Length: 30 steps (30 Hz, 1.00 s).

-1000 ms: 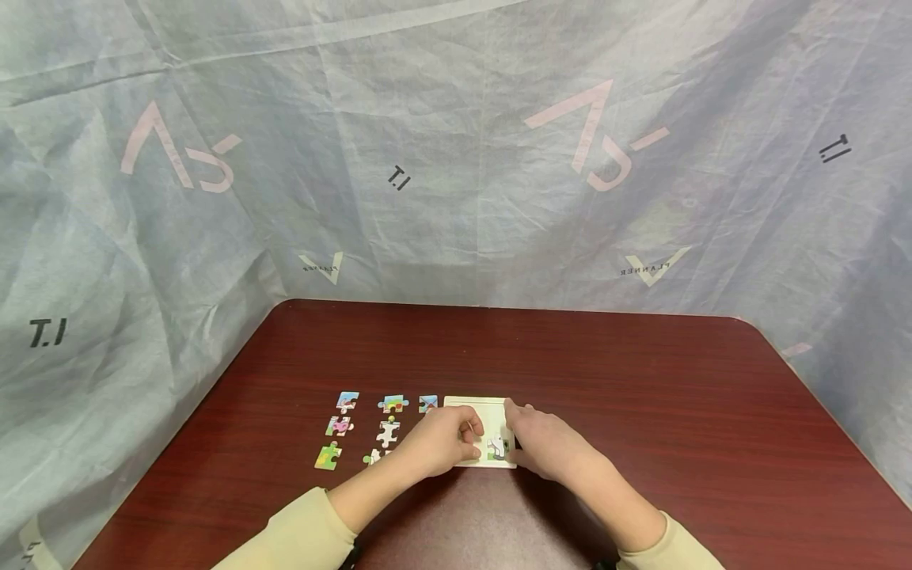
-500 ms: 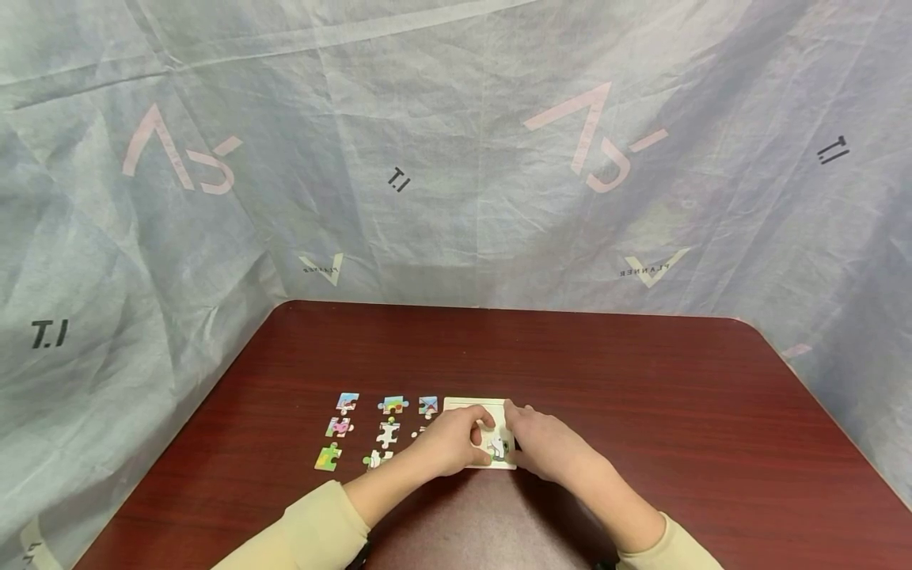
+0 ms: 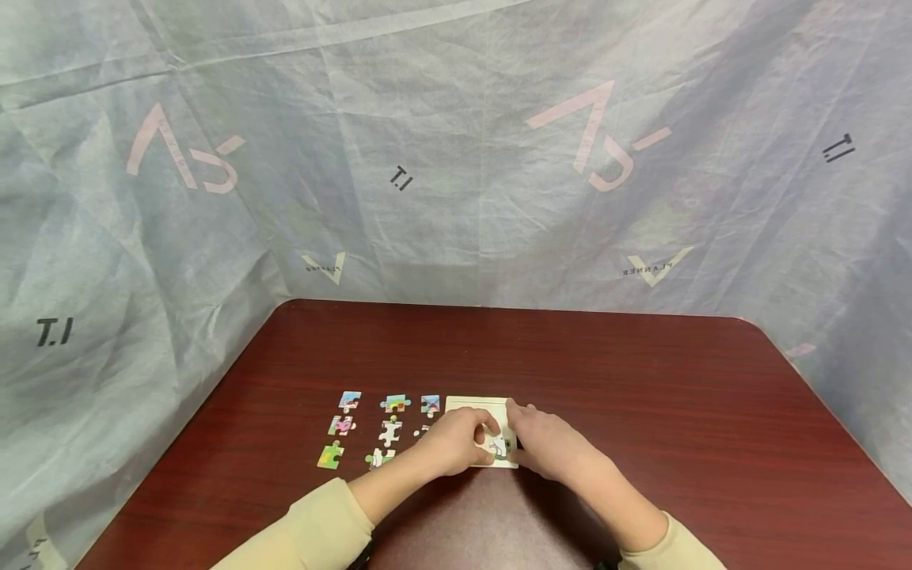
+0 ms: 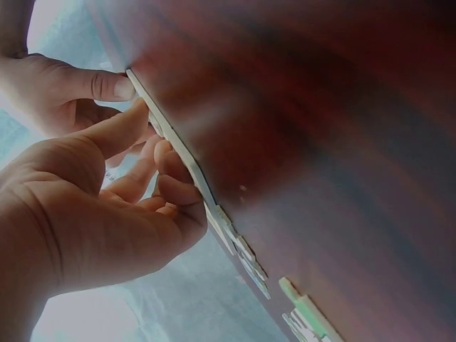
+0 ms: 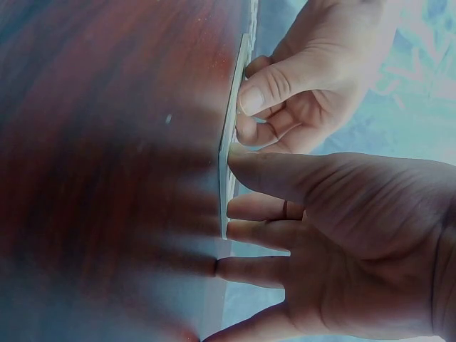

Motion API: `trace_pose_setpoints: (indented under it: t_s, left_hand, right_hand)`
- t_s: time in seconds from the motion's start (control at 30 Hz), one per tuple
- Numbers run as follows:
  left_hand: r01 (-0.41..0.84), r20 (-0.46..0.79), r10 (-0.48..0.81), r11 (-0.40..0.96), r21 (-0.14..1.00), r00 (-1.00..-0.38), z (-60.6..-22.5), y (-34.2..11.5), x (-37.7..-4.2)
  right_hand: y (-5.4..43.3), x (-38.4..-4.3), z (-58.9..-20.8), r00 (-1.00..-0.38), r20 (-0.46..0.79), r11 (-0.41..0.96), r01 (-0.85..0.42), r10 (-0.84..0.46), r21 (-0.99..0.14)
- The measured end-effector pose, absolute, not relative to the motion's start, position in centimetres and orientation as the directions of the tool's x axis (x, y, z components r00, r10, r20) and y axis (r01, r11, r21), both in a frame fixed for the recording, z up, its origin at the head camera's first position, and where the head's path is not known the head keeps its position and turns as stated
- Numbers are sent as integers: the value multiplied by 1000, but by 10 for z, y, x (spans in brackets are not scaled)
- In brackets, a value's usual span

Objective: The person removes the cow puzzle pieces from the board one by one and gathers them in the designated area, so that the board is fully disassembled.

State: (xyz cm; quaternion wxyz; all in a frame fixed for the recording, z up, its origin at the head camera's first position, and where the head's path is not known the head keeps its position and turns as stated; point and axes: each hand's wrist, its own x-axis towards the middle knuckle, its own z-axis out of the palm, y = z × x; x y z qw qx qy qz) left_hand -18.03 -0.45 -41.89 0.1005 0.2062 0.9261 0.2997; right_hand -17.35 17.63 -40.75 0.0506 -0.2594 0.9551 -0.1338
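My left hand (image 3: pixel 456 441) reaches over a small cream puzzle tray (image 3: pixel 479 401). Its thumb and curled index finger lie beside a puzzle piece (image 3: pixel 499 447) with a white animal and green on it, in the tray's near right corner. Whether they pinch that piece or only touch it, I cannot tell. At the tray's right side is my right hand (image 3: pixel 552 446). In the right wrist view, the right thumb touches the edge of the tray (image 5: pixel 231 114) while the other fingers reach out straight and spread, the outer ones down on the tabletop.
Left of the tray several loose puzzle pieces lie in rows, among them a green one (image 3: pixel 331 455), a pink one (image 3: pixel 341 425) and a white one (image 3: pixel 389 431). My left hand partly covers one more. The dark red table (image 3: pixel 613 356) meets a grey cloth (image 3: pixel 442 229) behind.
My left hand has shifted a little to the right across the tray, its fingertips now closer to the white and green piece. The right hand stays where it was.
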Motion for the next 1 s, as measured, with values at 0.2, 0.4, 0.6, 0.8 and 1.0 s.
trace_pose_setpoints:
  t_s: [0.2, 0.4, 0.6, 0.8, 1.0]
  left_hand:
    - [314, -52, 434, 724, 614, -899, -419, -3, -180]
    - [294, -37, 420, 693, 658, -907, -419, -3, -180]
    - [286, -11, 413, 649, 705, -910, -419, -2, -180]
    - [293, 20, 403, 629, 720, -915, -421, -2, -179]
    - [295, 38, 393, 618, 729, -919, -421, -2, -180]
  right_hand:
    - [176, -173, -408, -860, -29, 830, -483, -510, -280]
    - [176, -173, -406, -860, -37, 831, -479, -508, -284]
    - [176, -173, -406, -861, -31, 832, -479, -507, -279]
    - [176, -173, -406, -864, -36, 835, -473, -502, -282]
    - [176, -173, -406, -867, -36, 836, -467, -497, -290]
